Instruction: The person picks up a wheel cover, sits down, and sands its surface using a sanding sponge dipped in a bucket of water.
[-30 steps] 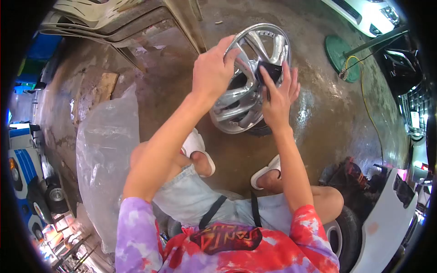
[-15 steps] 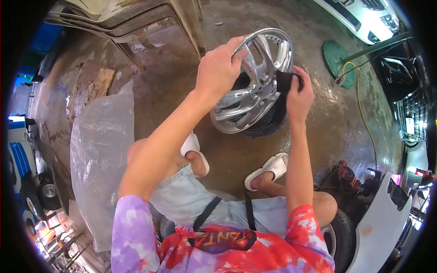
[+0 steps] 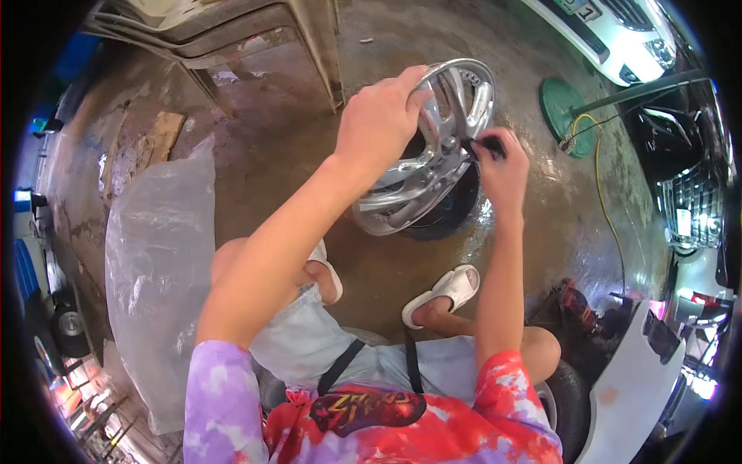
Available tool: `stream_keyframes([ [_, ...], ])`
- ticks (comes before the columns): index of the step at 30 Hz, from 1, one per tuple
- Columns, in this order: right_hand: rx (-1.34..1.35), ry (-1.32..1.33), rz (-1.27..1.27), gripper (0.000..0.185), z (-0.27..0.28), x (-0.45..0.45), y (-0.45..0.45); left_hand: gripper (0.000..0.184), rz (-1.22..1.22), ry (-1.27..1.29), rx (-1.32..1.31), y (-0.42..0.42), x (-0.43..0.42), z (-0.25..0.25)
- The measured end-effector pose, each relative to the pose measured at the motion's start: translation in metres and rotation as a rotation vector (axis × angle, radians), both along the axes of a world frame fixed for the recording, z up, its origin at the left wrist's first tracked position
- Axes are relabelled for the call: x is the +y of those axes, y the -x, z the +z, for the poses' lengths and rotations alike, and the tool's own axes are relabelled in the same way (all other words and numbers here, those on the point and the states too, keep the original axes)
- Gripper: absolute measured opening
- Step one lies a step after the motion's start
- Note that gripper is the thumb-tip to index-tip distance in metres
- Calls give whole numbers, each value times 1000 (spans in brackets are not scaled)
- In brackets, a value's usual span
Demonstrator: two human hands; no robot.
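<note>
A shiny chrome wheel cover (image 3: 442, 172) with broad spokes is tilted up above the floor in front of me. My left hand (image 3: 384, 114) is closed on its upper left rim, thumb on the face side. At the cover's right side, my right hand (image 3: 502, 166) pinches a bunched black cloth (image 3: 492, 146) against the spokes near the hub. Part of the cloth is hidden by the fingers. Under the cover stands a dark round object (image 3: 448, 213), mostly hidden, whose kind I cannot make out.
Stacked plastic chairs (image 3: 255, 46) stand at upper left, above a clear plastic sheet (image 3: 158, 286). A green round base with a pole (image 3: 568, 116) and a yellow hose (image 3: 604, 209) are at right, near parked cars (image 3: 618, 35). A pale body panel (image 3: 638, 394) lies lower right.
My right hand has moved the black cloth inward, from the cover's right edge toward its hub. The left hand keeps its hold, and the cover sits slightly lower in view.
</note>
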State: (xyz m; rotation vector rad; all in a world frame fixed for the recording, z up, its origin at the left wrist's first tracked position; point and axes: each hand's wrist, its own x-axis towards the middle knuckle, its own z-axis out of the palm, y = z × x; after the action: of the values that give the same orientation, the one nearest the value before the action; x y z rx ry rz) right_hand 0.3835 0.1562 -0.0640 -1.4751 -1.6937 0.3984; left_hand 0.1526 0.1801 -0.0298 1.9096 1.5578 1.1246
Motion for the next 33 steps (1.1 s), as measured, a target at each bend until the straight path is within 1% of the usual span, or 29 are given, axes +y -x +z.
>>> stream_keyframes([
  [2, -44, -45, 3, 18, 8, 18, 15, 34, -6, -16, -21, -4, 1, -3],
  [5, -188, -320, 54, 20, 28, 42, 45, 34, -12, -22, -38, -5, -4, 3],
  [7, -250, -473, 76, 21, 20, 50, 47, 34, -25, -13, -35, -6, -8, 5],
  [10, -73, -372, -12, 20, -35, 33, 18, 33, -29, -14, -20, -1, 0, 6],
  [12, -1, -328, -33, 21, -43, 26, 17, 32, -44, 1, -26, -2, 2, 3],
  [13, 34, -306, -50, 21, -45, 25, 16, 32, -34, -27, -19, -2, 5, 3],
  [15, -19, -405, -13, 22, -23, 41, 29, 32, -29, -56, -2, -3, 2, 2],
  [17, -45, -485, 31, 23, -3, 55, 45, 33, -62, 2, -35, -1, 1, 6],
  [19, 22, -434, -22, 24, -21, 48, 37, 33, -69, 33, -49, -1, 0, 7],
  [21, 82, -391, -90, 26, -52, 36, 22, 34, -54, 29, -31, -2, 2, 8],
  [24, 96, -405, -88, 27, -59, 31, 17, 34, -41, 1, -20, -4, 2, 8],
  [25, 78, -384, -94, 26, -47, 35, 22, 35, -46, -21, -13, -5, 3, 7],
  [26, 47, -394, -50, 24, -32, 43, 30, 35, -49, -36, -6, -3, 3, 6],
  [28, 28, -528, 1, 23, -2, 62, 51, 35, -64, -22, -9, -2, 1, 6],
  [31, 23, -480, -17, 23, -11, 57, 47, 35, -80, 16, -31, -1, -2, 9],
  [33, 74, -440, -69, 23, -37, 42, 31, 35, -71, -1, -24, -3, 0, 8],
])
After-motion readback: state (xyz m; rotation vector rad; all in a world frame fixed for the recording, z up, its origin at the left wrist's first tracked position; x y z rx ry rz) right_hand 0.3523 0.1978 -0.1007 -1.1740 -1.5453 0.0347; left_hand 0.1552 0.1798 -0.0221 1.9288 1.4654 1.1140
